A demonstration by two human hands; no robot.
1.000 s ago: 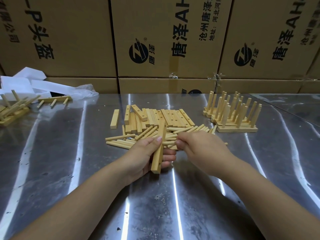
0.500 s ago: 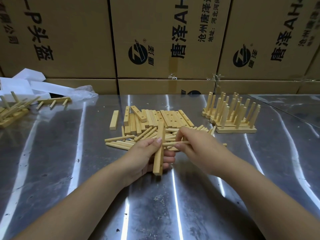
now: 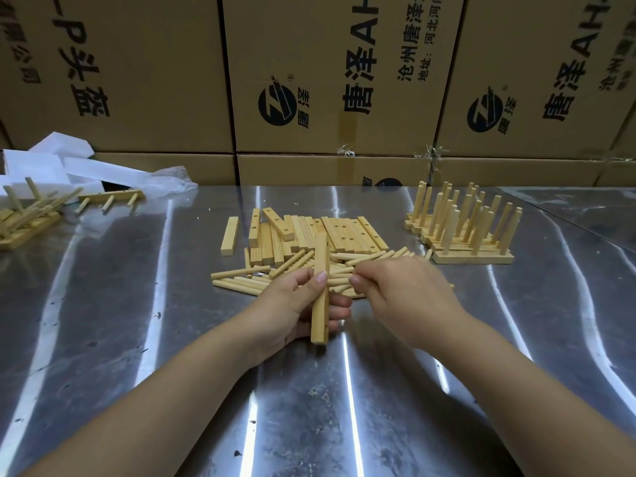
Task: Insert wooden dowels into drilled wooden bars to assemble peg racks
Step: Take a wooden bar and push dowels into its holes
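Left hand (image 3: 292,304): grip grasping bar (image 3: 320,270), near bench (image 3: 137,339) centre. Right hand (image 3: 402,290) at dowels (image 3: 241,282), fingers (image 3: 356,280) curled; cannot tell whether grip holds one.

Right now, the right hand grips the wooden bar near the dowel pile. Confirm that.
Not right: the left hand grips the wooden bar near the dowel pile, as the head view shows. The right hand is at the pile itself.
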